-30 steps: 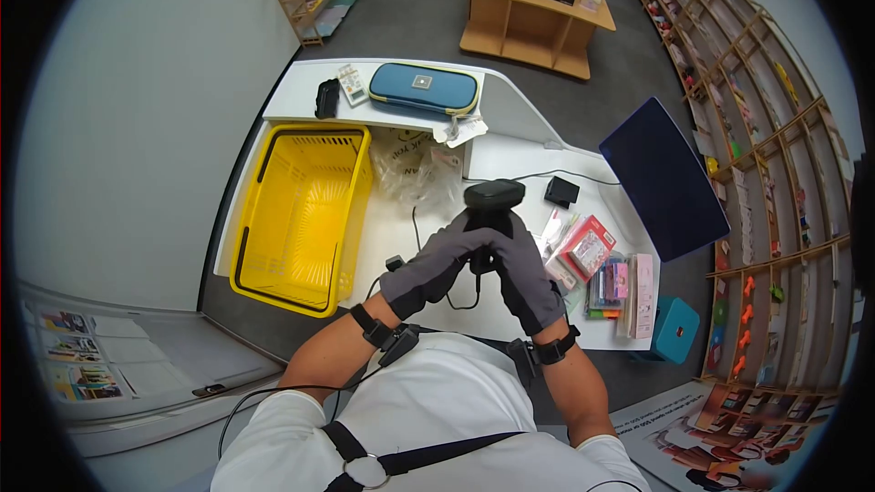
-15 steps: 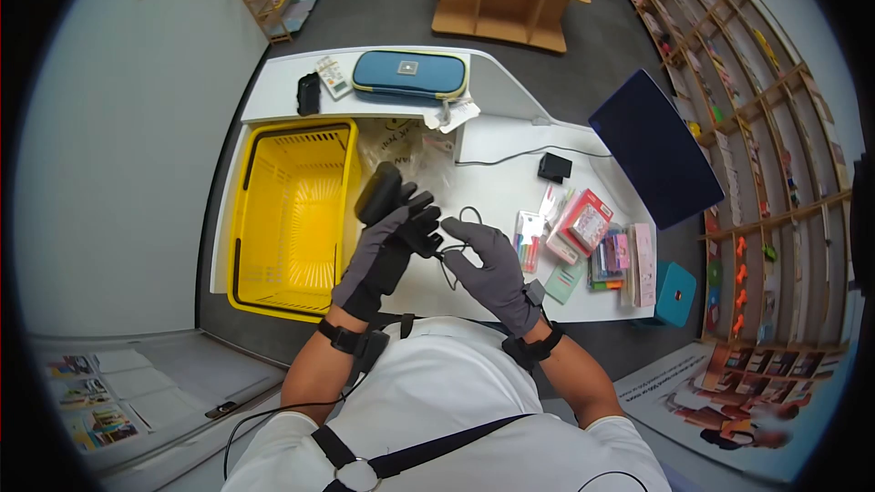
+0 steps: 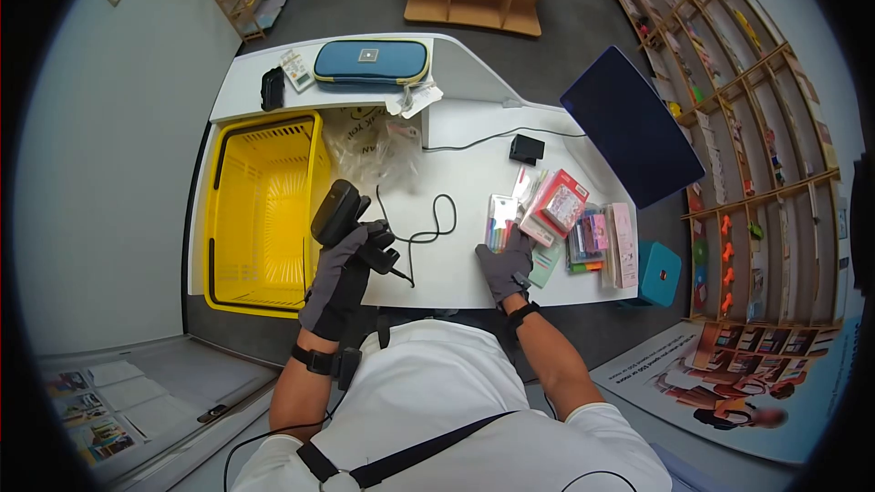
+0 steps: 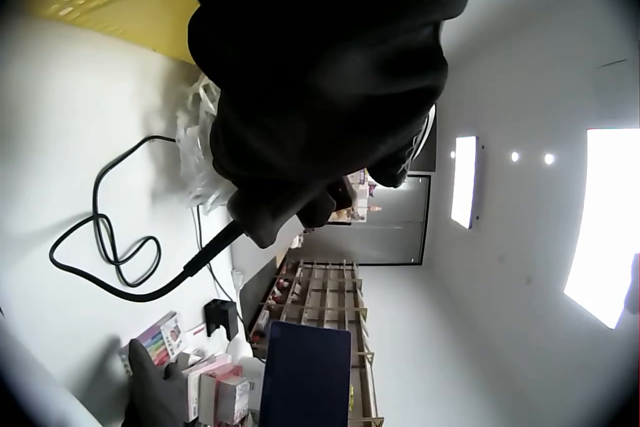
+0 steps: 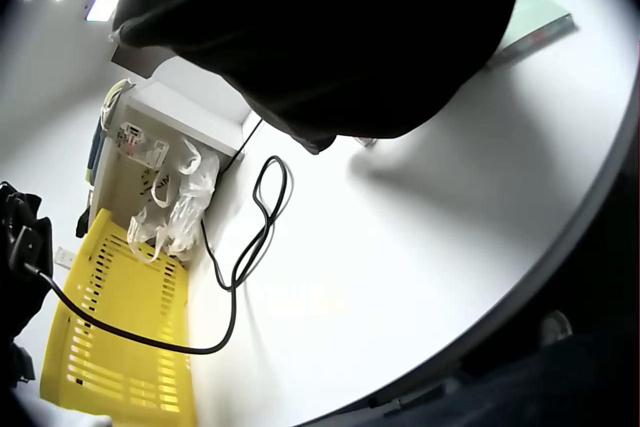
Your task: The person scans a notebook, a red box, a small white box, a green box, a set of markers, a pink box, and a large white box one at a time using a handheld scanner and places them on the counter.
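My gloved left hand [image 3: 335, 287] grips a black handheld barcode scanner [image 3: 335, 210] beside the yellow basket, its head up and its cable hanging from the handle. In the left wrist view the dark glove hides most of the scanner. My gloved right hand [image 3: 506, 269] is at the near end of a clear pack of coloured pens [image 3: 501, 211], with thumb and fingers spread apart. Right beside that hand lies a pale green flat box [image 3: 547, 266]. The right wrist view has the pen pack almost wholly hidden behind the glove.
A yellow basket [image 3: 219, 255] stands at the left, with clear plastic bags [image 3: 383, 148] behind it. Red and pink boxes [image 3: 562, 205] and other stationery lie at the right, below a dark monitor [image 3: 635, 128]. The scanner's black cable [image 3: 437, 235] loops across the white counter.
Both hands were together at the scanner. The left hand has carried it left towards the basket, while the right has let go and moved right to the pen pack.
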`<state>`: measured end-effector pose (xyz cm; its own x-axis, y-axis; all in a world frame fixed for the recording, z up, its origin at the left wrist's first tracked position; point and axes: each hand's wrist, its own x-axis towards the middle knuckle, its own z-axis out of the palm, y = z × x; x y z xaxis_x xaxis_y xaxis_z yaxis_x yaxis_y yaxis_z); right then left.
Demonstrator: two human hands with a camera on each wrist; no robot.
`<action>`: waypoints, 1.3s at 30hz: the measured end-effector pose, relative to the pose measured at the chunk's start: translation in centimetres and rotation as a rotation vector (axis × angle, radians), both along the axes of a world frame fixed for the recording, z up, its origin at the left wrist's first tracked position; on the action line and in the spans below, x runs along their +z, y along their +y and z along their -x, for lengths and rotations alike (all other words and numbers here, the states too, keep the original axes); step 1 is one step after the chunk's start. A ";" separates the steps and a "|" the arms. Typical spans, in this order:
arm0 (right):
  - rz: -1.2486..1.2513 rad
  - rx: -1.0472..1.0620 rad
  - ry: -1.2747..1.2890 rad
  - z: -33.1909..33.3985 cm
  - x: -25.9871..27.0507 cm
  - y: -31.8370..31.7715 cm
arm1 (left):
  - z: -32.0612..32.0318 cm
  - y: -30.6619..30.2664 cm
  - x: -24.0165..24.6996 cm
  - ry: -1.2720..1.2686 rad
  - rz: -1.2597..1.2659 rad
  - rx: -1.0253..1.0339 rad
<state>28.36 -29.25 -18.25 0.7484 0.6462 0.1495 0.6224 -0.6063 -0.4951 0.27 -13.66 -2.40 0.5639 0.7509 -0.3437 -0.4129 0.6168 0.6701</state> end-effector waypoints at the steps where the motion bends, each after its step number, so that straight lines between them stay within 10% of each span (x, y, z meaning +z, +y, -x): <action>1: -0.003 0.003 0.005 0.0 -0.3 0.3 | -0.2 -0.4 -0.2 0.020 0.003 0.005; 13: 0.249 -0.007 0.161 -1.0 3.2 1.8 | -0.7 -2.6 0.8 0.174 -0.059 0.102; 23: -0.062 0.057 0.886 -2.3 0.4 -0.4 | 0.7 0.9 2.5 0.401 -0.287 -0.019; 27: -0.593 0.081 1.289 -0.7 6.9 0.6 | 1.4 2.1 2.9 0.430 -0.360 -0.233; 39: -0.384 0.255 1.154 1.0 22.1 5.1 | 0.7 3.6 2.2 0.228 -0.338 -0.343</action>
